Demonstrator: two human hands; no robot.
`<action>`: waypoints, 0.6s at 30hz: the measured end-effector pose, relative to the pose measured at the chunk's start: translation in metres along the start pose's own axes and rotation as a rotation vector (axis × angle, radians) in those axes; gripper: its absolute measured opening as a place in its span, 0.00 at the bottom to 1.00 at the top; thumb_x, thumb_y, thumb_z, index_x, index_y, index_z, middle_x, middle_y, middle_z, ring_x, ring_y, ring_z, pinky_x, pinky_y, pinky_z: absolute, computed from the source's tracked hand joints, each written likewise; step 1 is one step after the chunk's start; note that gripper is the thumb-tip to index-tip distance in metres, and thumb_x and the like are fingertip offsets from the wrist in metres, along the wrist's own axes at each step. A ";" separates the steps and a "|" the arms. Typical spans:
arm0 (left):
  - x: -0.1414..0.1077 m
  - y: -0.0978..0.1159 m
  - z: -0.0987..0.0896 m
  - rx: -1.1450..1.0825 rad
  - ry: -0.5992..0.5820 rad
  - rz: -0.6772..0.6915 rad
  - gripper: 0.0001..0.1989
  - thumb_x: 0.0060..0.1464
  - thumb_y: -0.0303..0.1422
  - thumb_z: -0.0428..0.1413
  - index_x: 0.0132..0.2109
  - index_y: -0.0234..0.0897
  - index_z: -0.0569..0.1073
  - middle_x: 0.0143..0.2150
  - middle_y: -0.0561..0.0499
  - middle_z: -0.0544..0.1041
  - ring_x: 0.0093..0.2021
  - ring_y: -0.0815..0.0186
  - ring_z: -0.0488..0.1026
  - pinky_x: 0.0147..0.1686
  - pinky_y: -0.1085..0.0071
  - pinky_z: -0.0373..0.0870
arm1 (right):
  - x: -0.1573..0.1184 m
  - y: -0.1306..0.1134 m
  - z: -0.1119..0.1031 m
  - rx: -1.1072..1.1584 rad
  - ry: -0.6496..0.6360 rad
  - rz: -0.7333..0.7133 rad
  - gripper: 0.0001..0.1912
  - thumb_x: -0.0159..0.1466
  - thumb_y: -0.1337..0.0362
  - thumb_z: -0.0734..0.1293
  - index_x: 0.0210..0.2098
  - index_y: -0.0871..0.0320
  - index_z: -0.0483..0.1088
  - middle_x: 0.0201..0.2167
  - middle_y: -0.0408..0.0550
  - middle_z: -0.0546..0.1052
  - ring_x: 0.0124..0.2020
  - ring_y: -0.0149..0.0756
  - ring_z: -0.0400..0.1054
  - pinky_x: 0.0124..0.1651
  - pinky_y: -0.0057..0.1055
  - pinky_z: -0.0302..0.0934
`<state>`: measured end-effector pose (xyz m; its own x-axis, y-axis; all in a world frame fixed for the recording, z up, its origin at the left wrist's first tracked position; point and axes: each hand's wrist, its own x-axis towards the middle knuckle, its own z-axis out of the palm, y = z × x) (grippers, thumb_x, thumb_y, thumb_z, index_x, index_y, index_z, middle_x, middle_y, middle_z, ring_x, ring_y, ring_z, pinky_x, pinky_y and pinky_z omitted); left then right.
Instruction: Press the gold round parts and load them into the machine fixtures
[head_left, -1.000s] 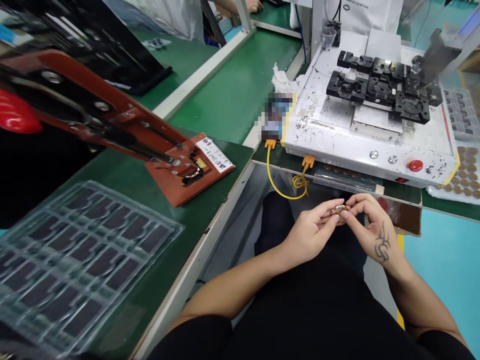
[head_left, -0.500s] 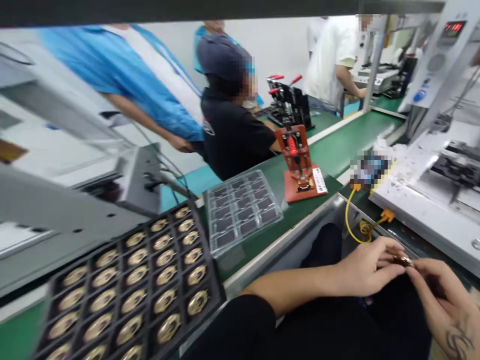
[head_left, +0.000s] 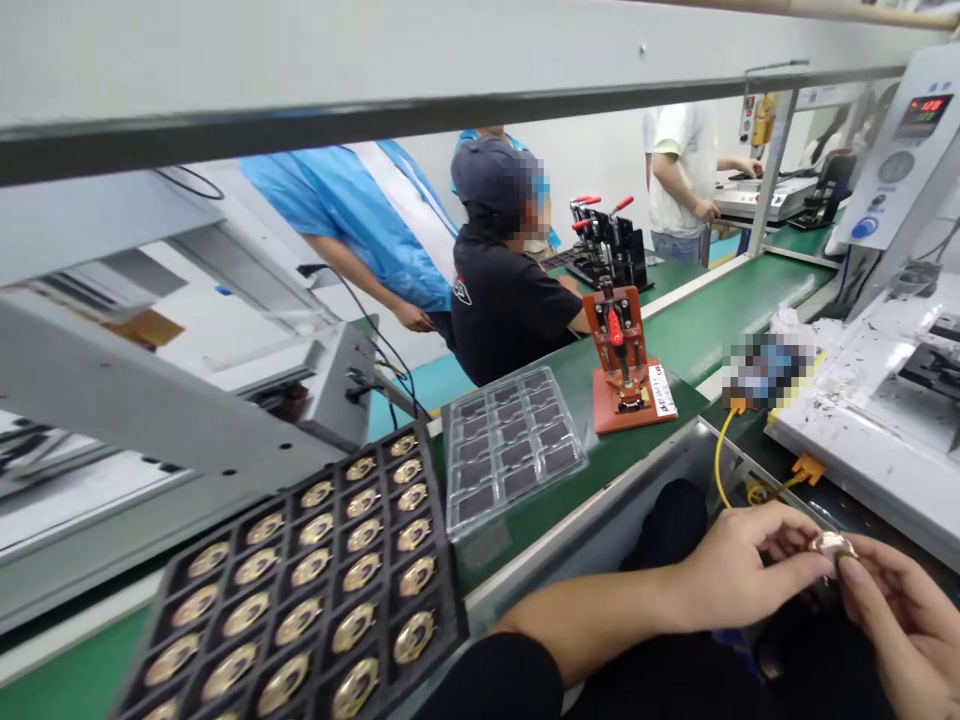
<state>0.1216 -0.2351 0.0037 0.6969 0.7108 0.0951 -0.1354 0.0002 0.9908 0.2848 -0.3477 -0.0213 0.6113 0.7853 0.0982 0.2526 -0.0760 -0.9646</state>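
Above my lap, at the lower right, a small shiny gold watch case [head_left: 832, 546] is pinched between both hands. My left hand [head_left: 757, 570] grips its left side with thumb and fingertips. On the other side, my right hand [head_left: 892, 600] has its thumb and fingers closed on the same piece. The fingers cover part of the watch case. A black tray [head_left: 300, 590] at the lower left carries rows of similar gold pieces in separate pockets. Beside it lies a clear plastic tray [head_left: 514, 440] with dark rectangular compartments.
A red clamp fixture [head_left: 622, 360] with a red handle stands on the green bench [head_left: 750, 300]. A yellow cable [head_left: 720, 450] runs near a white machine [head_left: 832, 430] on the right. A co-worker in a dark cap [head_left: 510, 290] sits across; others stand behind. A grey beam [head_left: 450, 60] crosses overhead.
The view has tilted upward and shifted left, so the scene sits lower and farther right. Both hands still hold the watch case, which now shows more of its shiny surface.
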 end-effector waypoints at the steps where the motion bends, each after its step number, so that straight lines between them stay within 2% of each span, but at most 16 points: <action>1: 0.000 0.001 0.000 0.001 -0.006 -0.013 0.24 0.59 0.49 0.71 0.51 0.35 0.82 0.41 0.45 0.84 0.38 0.63 0.81 0.43 0.67 0.78 | 0.000 -0.006 0.001 -0.001 0.005 0.001 0.26 0.61 0.40 0.78 0.47 0.54 0.83 0.38 0.52 0.87 0.34 0.44 0.83 0.34 0.30 0.81; 5: 0.002 0.007 0.003 -0.057 -0.002 -0.061 0.21 0.61 0.46 0.69 0.51 0.34 0.81 0.42 0.45 0.84 0.38 0.63 0.81 0.43 0.67 0.79 | -0.001 -0.035 0.005 0.060 -0.025 -0.003 0.20 0.68 0.44 0.76 0.46 0.54 0.81 0.33 0.50 0.84 0.28 0.39 0.77 0.31 0.32 0.77; 8: 0.007 0.011 0.002 -0.097 -0.015 -0.082 0.17 0.64 0.43 0.68 0.50 0.35 0.80 0.42 0.46 0.83 0.38 0.65 0.81 0.42 0.68 0.79 | 0.003 -0.045 0.008 0.088 -0.050 0.005 0.18 0.70 0.45 0.75 0.46 0.54 0.79 0.31 0.47 0.82 0.26 0.35 0.72 0.28 0.31 0.71; 16: 0.009 0.023 0.006 -0.059 -0.045 -0.088 0.13 0.65 0.40 0.66 0.46 0.35 0.77 0.38 0.48 0.81 0.35 0.66 0.79 0.40 0.70 0.78 | 0.000 -0.043 0.005 0.146 -0.048 0.023 0.16 0.70 0.48 0.75 0.44 0.53 0.77 0.34 0.46 0.81 0.27 0.33 0.70 0.31 0.31 0.71; 18: 0.012 0.024 0.005 -0.036 -0.046 -0.093 0.13 0.65 0.40 0.66 0.46 0.35 0.77 0.38 0.48 0.81 0.35 0.66 0.78 0.40 0.70 0.77 | 0.003 -0.041 0.002 0.124 -0.071 -0.003 0.15 0.71 0.50 0.75 0.47 0.53 0.77 0.34 0.45 0.80 0.28 0.33 0.70 0.32 0.31 0.71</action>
<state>0.1303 -0.2305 0.0295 0.7390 0.6737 0.0076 -0.0929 0.0907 0.9915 0.2751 -0.3412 0.0179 0.5553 0.8270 0.0879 0.1567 -0.0002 -0.9876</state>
